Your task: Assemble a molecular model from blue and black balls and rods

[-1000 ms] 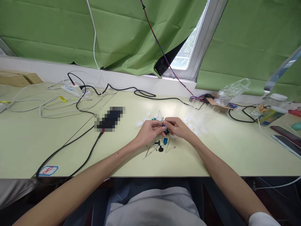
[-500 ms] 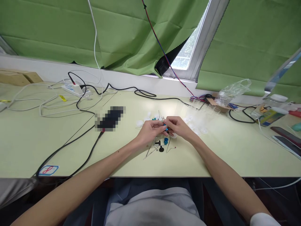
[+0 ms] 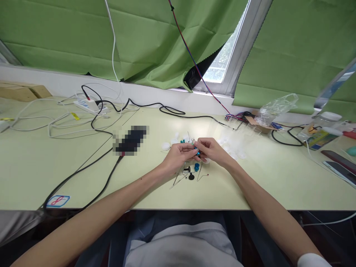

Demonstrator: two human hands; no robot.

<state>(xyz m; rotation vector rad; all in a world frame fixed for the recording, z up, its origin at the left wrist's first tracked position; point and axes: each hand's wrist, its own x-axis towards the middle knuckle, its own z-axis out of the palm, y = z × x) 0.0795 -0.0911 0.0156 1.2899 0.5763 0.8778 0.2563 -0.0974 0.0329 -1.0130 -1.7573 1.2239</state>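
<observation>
My left hand (image 3: 178, 155) and my right hand (image 3: 211, 150) meet above the middle of the pale green table (image 3: 55, 167). Both are closed in a pinch on a small blue bead (image 3: 197, 151) with a thin wire sticking up from it. Just below the hands lie another blue bead (image 3: 196, 167), a black disc-shaped part (image 3: 191, 177) and several thin metal pins (image 3: 178, 180). Small white round pieces (image 3: 165, 145) lie scattered behind the hands.
A black device (image 3: 130, 140) with a black cable lies left of the hands. White and black cables and a power strip (image 3: 87, 105) fill the back left. A plastic bag (image 3: 274, 107), a jar (image 3: 319, 129) and phones (image 3: 338, 163) sit at the right.
Both hands keep pinching the blue bead and have barely shifted; the fingers have adjusted slightly.
</observation>
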